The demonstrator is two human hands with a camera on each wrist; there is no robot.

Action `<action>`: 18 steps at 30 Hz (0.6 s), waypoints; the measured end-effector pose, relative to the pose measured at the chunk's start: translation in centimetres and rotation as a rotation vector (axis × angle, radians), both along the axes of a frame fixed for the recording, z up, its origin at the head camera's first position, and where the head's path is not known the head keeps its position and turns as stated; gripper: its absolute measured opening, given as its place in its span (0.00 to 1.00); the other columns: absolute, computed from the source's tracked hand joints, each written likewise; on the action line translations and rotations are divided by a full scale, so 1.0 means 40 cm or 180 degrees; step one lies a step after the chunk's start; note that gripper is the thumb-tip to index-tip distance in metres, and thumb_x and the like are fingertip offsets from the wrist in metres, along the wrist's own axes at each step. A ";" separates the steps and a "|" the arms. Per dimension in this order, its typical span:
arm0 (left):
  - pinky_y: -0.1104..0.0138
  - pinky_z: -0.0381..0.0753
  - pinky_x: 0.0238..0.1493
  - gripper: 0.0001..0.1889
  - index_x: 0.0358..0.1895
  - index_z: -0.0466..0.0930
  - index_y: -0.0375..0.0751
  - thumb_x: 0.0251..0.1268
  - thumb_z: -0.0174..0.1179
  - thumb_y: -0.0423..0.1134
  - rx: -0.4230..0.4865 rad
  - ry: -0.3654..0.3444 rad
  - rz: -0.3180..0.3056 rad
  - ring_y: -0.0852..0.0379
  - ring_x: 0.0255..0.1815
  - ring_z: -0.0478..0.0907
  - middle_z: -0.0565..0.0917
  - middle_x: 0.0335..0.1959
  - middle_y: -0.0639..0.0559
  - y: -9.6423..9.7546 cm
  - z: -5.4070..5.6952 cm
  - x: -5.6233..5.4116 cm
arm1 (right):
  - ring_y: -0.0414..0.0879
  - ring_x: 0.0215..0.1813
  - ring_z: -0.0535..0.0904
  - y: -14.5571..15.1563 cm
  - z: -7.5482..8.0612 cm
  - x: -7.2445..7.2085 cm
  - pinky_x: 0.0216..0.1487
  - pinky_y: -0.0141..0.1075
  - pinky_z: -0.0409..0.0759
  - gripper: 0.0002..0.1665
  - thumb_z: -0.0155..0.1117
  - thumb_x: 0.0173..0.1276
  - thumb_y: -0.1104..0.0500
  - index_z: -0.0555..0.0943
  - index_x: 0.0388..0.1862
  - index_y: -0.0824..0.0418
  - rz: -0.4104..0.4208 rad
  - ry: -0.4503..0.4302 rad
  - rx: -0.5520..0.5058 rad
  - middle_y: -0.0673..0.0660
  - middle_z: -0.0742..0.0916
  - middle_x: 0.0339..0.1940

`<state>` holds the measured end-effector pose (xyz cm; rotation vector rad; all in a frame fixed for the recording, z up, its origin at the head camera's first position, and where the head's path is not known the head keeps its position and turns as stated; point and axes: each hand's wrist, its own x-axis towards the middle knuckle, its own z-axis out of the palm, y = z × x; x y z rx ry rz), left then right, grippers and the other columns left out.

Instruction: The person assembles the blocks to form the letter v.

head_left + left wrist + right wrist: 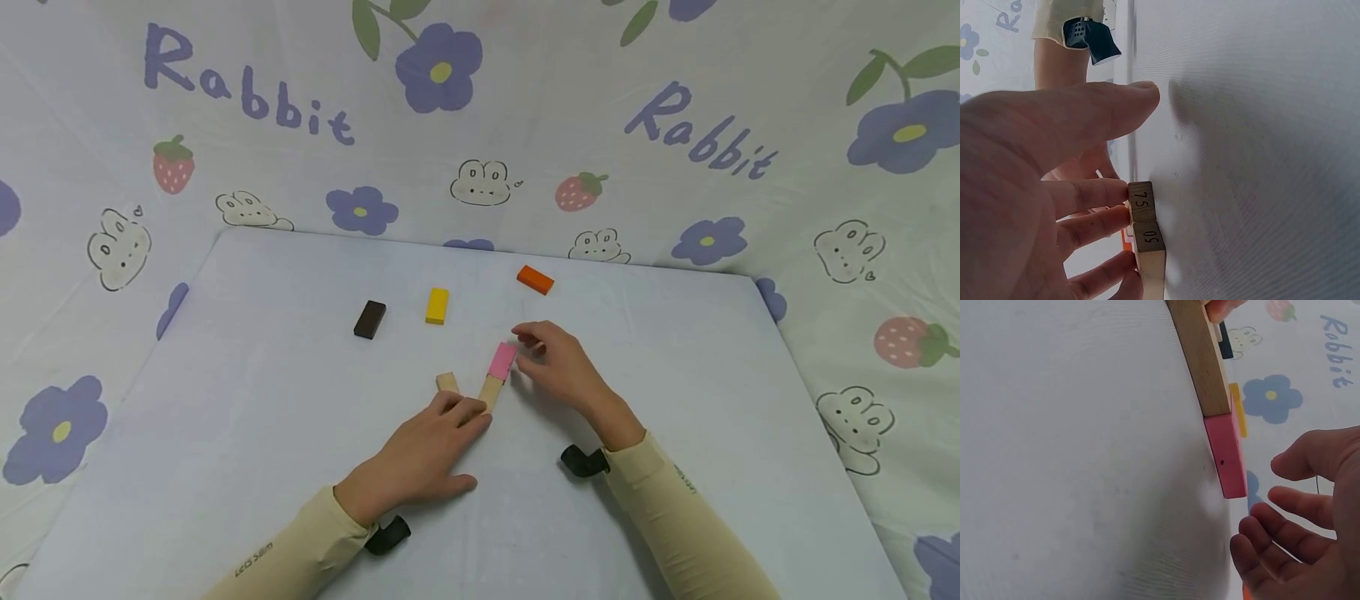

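My left hand (427, 446) lies over two plain wooden blocks, its fingertips touching them and its thumb held apart. Numbers 75 and 50 show on the block ends (1141, 201) in the left wrist view. One wooden block (447, 382) pokes out beyond the fingers, partly covered. The other wooden block (1200, 356) meets a pink block (502, 361) end to end, both flat on the table. Beside the pink block's far end is my right hand (558, 367), fingers loosely bent. A gap separates it from the pink block in the right wrist view, and nothing is in it.
Farther back on the white table (225, 350) lie a dark brown block (370, 320), a yellow block (437, 306) and an orange block (536, 280). Behind the table's far edge hangs a patterned cloth (517, 108) with rabbits and flowers.
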<state>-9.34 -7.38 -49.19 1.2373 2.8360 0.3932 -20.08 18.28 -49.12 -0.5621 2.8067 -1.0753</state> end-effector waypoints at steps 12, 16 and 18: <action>0.59 0.76 0.69 0.38 0.74 0.78 0.40 0.64 0.78 0.53 0.0001 -0.0030 0.0022 0.43 0.71 0.67 0.75 0.73 0.45 0.001 0.002 0.002 | 0.57 0.62 0.80 0.022 0.004 -0.019 0.67 0.51 0.80 0.27 0.68 0.77 0.64 0.79 0.73 0.65 -0.0127 -0.0012 -0.0140 0.63 0.84 0.63; 0.59 0.77 0.69 0.38 0.74 0.78 0.40 0.64 0.78 0.52 0.0015 -0.0050 0.0037 0.44 0.71 0.67 0.75 0.74 0.45 0.002 0.004 0.002 | 0.56 0.63 0.80 0.028 0.006 -0.027 0.67 0.51 0.81 0.27 0.68 0.76 0.65 0.79 0.72 0.65 -0.0145 0.0025 -0.0159 0.63 0.84 0.63; 0.59 0.77 0.68 0.38 0.74 0.78 0.40 0.64 0.78 0.52 0.0019 -0.0063 0.0042 0.44 0.71 0.67 0.75 0.74 0.45 0.002 0.005 0.002 | 0.57 0.63 0.80 0.032 0.008 -0.031 0.67 0.51 0.80 0.27 0.68 0.77 0.65 0.78 0.72 0.65 -0.0174 0.0024 -0.0160 0.63 0.84 0.63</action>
